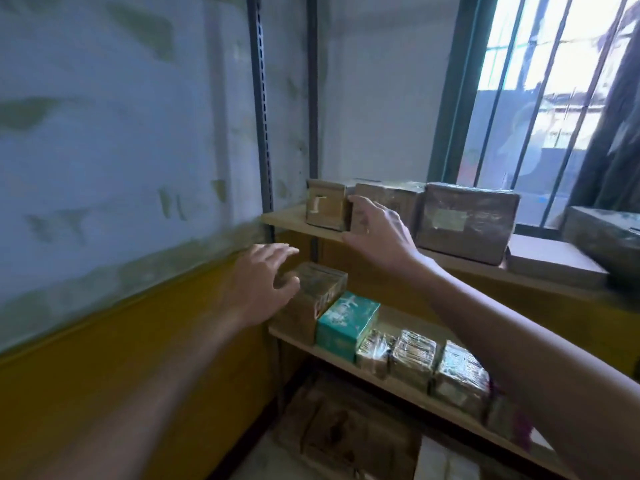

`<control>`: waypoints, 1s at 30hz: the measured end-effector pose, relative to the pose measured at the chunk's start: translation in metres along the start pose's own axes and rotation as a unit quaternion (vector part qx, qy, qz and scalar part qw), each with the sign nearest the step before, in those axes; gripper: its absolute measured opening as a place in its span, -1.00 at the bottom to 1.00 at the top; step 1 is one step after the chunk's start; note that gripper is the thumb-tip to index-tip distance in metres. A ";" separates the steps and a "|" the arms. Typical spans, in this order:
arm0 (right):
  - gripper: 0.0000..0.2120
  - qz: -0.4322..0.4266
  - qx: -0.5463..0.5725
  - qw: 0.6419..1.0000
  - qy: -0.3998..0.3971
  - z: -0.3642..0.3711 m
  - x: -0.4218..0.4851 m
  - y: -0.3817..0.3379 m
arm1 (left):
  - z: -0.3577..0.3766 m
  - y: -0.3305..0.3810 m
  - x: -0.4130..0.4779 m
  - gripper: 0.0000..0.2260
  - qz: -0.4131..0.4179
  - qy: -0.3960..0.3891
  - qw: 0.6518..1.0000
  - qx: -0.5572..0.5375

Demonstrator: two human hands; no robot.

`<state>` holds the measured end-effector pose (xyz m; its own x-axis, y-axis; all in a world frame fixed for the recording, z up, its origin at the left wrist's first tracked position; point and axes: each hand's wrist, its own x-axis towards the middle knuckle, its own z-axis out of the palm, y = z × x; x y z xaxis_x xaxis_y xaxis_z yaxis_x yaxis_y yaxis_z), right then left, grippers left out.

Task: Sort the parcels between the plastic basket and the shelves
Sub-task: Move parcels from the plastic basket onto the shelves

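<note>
Head view, mid-frame — right hand (377, 230), fingers loosely spread, rests against a brown parcel (398, 199) on the upper shelf (287, 218); left hand (266, 282), also spread, hovers beside a taped parcel (323, 285) on the lower shelf (398, 380).

We lay our right hand (377, 230) flat against a brown parcel (398, 199) on the upper shelf (284, 216), our left hand (266, 282) spread open just beside a taped parcel (325, 282) on the lower shelf (301, 342), a teal box (346, 320) next to it

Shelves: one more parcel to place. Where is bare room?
Upper shelf: bare strip left of the small brown parcel, by the upright. Middle shelf: bare board behind the wrapped parcels, beside the teal box. Front row is crowded.
</note>
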<state>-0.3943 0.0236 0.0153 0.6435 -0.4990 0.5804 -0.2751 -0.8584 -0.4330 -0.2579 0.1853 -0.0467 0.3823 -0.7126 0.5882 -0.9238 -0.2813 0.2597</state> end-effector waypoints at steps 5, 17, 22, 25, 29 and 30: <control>-0.43 -0.020 -0.016 1.000 0.003 0.034 0.060 0.030 | 0.020 -0.029 0.054 -0.55 -0.015 -0.006 1.000 -0.005; -0.40 -0.059 -0.061 0.996 0.016 0.069 0.194 0.072 | 0.096 -0.105 0.179 -0.35 0.007 -0.010 0.995 -0.102; -0.36 -0.001 -0.314 0.944 -0.101 0.096 0.229 0.075 | 0.140 -0.128 0.243 -0.12 -0.016 -0.093 0.949 -0.299; -0.46 0.023 -0.417 0.899 -0.132 0.118 0.243 0.073 | 0.168 -0.145 0.260 -0.05 -0.009 -0.125 0.929 -0.348; -0.56 0.053 -0.349 0.929 -0.106 0.135 0.261 0.069 | 0.185 -0.170 0.281 -0.06 0.009 -0.072 0.929 -0.362; -0.56 0.058 -0.325 0.939 -0.098 0.137 0.263 0.070 | 0.187 -0.174 0.283 -0.06 0.018 -0.065 0.929 -0.363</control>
<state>-0.1466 -0.1519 0.0433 0.6836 -0.6174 0.3893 -0.6885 -0.7224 0.0632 0.0073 -0.0870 -0.0685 0.3023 -0.7982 0.5211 -0.6614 0.2180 0.7176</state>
